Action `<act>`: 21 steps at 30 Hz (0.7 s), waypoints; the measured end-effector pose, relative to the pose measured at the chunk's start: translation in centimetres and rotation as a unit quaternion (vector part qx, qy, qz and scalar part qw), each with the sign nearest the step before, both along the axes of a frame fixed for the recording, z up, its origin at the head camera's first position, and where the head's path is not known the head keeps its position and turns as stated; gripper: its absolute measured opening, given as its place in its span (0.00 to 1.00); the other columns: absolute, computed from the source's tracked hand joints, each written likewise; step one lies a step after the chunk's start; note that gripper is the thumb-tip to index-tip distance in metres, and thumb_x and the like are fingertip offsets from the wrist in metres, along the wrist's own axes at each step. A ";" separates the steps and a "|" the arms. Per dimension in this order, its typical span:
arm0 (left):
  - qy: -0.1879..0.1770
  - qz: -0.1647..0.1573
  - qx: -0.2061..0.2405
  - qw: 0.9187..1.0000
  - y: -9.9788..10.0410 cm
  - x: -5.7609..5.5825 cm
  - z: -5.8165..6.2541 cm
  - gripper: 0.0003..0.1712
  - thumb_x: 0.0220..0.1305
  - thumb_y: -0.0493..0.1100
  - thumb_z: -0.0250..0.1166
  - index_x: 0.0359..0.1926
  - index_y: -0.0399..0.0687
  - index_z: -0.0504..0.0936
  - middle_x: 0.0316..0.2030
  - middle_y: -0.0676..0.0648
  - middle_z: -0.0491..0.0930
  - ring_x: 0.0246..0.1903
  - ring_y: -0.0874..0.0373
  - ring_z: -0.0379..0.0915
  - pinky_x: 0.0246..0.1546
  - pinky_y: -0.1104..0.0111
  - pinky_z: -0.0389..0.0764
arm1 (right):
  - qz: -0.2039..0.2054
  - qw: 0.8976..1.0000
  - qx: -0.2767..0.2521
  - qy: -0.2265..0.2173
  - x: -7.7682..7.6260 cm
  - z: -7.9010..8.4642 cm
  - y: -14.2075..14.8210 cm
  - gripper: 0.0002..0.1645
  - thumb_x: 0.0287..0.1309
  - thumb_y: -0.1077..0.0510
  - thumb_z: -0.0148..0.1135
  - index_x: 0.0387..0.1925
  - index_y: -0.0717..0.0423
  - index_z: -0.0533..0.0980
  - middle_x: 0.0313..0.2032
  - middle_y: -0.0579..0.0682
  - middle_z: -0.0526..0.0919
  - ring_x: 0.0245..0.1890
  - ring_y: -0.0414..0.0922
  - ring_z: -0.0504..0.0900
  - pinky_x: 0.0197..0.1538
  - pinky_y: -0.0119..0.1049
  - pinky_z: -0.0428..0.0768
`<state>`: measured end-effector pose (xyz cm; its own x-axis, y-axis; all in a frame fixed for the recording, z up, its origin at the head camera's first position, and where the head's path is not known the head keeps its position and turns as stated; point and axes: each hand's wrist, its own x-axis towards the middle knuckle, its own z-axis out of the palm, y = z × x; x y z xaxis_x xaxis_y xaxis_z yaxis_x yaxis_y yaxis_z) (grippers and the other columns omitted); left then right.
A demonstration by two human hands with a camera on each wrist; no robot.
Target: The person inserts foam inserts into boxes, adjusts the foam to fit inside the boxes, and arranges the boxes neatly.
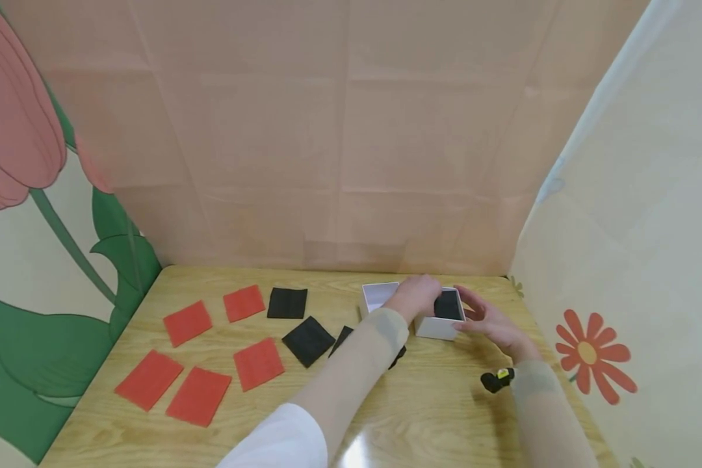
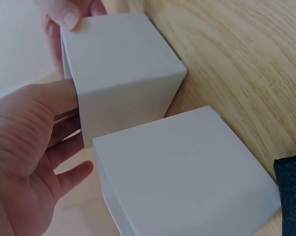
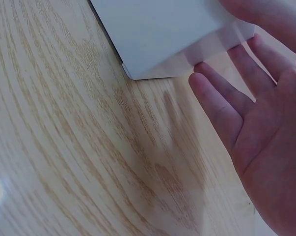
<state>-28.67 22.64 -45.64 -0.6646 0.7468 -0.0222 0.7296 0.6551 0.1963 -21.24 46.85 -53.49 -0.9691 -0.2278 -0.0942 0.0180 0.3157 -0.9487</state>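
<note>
Two white boxes stand side by side at the back of the table. Inside the right-hand box a black cloth square shows at the top. My left hand reaches over that box from above, and its fingertips disappear behind the rim; I cannot tell whether they pinch anything there. My right hand holds the same box at its right side, thumb on the front face and fingers along the side wall. Beside it on the left, the other white box stands open, partly covered by my left hand.
Several red cloth squares lie spread over the left of the table. Black squares lie nearer the boxes, one partly hidden under my left forearm. A peach-coloured backdrop rises behind, and a flowered sheet hangs at the right.
</note>
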 end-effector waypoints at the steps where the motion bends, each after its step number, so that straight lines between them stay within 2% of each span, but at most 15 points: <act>1: 0.002 -0.002 0.000 1.000 0.0 0.0 0.0 0.14 0.64 0.48 0.79 0.50 0.55 0.90 0.43 0.58 0.85 0.40 0.61 0.77 0.46 0.66 0.79 | 0.000 1.000 0.000 -0.001 0.0 0.0 0.0 0.60 0.66 0.61 0.74 0.87 0.49 0.47 0.85 0.57 0.45 0.80 0.73 0.50 0.60 0.24 0.73; 7: 0.032 -0.030 0.019 0.999 0.5 0.0 -0.1 0.13 0.64 0.58 0.78 0.43 0.60 0.92 0.38 0.61 0.85 0.37 0.64 0.77 0.42 0.68 0.78 | -0.002 1.000 -0.002 -0.001 0.1 -0.2 0.0 0.60 0.66 0.62 0.73 0.87 0.49 0.47 0.85 0.57 0.45 0.80 0.72 0.50 0.60 0.24 0.74; 10: 0.039 -0.040 0.034 0.998 1.1 0.1 -0.2 0.12 0.65 0.60 0.77 0.39 0.61 0.90 0.36 0.62 0.84 0.36 0.65 0.76 0.40 0.69 0.77 | 0.003 1.000 -0.009 0.002 0.0 -0.3 0.0 0.60 0.67 0.62 0.73 0.87 0.50 0.46 0.85 0.58 0.44 0.80 0.72 0.50 0.61 0.25 0.74; 14: 0.029 -0.028 0.043 0.998 1.8 0.2 -0.7 0.13 0.64 0.59 0.78 0.38 0.60 0.88 0.36 0.62 0.83 0.37 0.66 0.76 0.42 0.70 0.77 | 0.011 1.000 -0.020 0.008 0.0 -0.4 0.0 0.59 0.68 0.64 0.72 0.87 0.50 0.46 0.85 0.58 0.44 0.80 0.71 0.50 0.61 0.28 0.76; 21: 0.015 0.000 0.042 0.999 2.3 1.0 -1.3 0.15 0.65 0.60 0.77 0.45 0.60 0.90 0.42 0.61 0.85 0.39 0.66 0.76 0.44 0.70 0.79 | 0.010 0.999 -0.028 0.013 0.1 -0.6 0.0 0.59 0.68 0.65 0.71 0.87 0.51 0.46 0.85 0.58 0.45 0.79 0.71 0.53 0.61 0.31 0.78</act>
